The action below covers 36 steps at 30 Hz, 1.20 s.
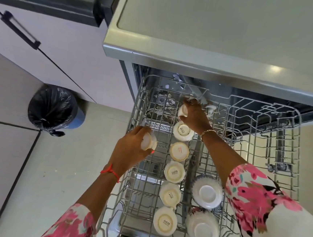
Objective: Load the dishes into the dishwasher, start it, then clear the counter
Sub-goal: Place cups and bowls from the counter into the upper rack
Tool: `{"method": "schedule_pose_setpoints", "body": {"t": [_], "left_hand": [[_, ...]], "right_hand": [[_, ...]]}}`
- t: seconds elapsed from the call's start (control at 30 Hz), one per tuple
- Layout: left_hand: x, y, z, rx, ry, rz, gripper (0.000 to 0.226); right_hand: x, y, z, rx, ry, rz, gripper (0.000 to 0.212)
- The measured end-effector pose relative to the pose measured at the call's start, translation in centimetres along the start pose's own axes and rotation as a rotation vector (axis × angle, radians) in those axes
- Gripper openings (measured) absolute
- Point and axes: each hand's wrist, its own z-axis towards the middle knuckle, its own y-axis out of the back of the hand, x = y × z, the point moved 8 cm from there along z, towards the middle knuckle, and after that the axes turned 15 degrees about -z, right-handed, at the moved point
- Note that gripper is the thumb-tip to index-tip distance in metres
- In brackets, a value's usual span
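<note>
Grey coated-wire rack (pixel 139 105), glossy cream ceramic cups (pixel 173 171), crinkled shiny black plastic bin liner (pixel 51 107).

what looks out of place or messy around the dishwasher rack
Nothing in the rack: the cups sit upside down in a straight row, the two bowls likewise. Only a few small specks dot the floor tile left of it.

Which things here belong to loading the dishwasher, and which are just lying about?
In the job: left hand gripping a cup; right hand gripping a second cup; row of upturned cups; two bowls; dishwasher rack.
Just there: lined bin; cupboard handle.
</note>
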Motion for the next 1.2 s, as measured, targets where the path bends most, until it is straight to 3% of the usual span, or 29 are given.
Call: {"method": "schedule_pose_setpoints", "body": {"t": [0.17, 0.2, 0.3, 0.37, 0.57, 0.67, 0.8, 0.9, 1.03, 1.13, 1.2], "left_hand": [[0.1, 0.1, 0.1, -0.003, 0.036, -0.041, 0.062], [0.1, 0.2, 0.2, -0.004, 0.051, -0.060, 0.066], [0.0, 0.3, 0.6, -0.012, 0.077, -0.162, 0.082], [-0.3, 0.4, 1.0, -0.010, 0.060, -0.229, 0.095], [-0.1, 1.5, 1.2, -0.046, -0.029, -0.382, 0.105], [0.5, 1.7, 0.8, -0.093, -0.046, -0.375, 0.100], [1.1, 1.0, -0.5, -0.188, -0.096, -0.172, 0.085], [3.2, 0.9, -1.8, -0.272, 0.052, -0.220, 0.072], [5.4, 0.4, -3.2, -0.155, 0.189, -0.275, 0.052], [5.8, -0.1, -2.9, -0.094, 0.201, -0.270, 0.058], [5.7, -0.2, -2.9, -0.066, 0.217, -0.283, 0.058]], "right_hand": [[1.9, 3.3, -1.6, -0.109, 0.044, 0.126, 0.072], [3.1, 3.7, -2.3, -0.082, 0.114, 0.230, 0.073], [7.9, 3.2, -5.8, 0.217, 0.341, 0.488, 0.075], [9.8, 2.6, -7.5, 0.316, 0.376, 0.584, 0.077], [10.4, 2.1, -8.3, 0.244, 0.363, 0.760, 0.069], [9.9, 1.6, -7.8, 0.189, 0.318, 0.759, 0.067], [7.7, 0.6, -5.2, -0.044, 0.135, 0.685, 0.066], [7.2, -0.4, -2.9, -0.147, 0.049, 0.541, 0.063], [8.1, -1.4, -0.6, -0.193, 0.012, 0.404, 0.061], [9.1, -2.0, 0.2, -0.169, 0.009, 0.356, 0.064], [9.5, -2.7, 0.0, -0.116, -0.001, 0.354, 0.077]]}}
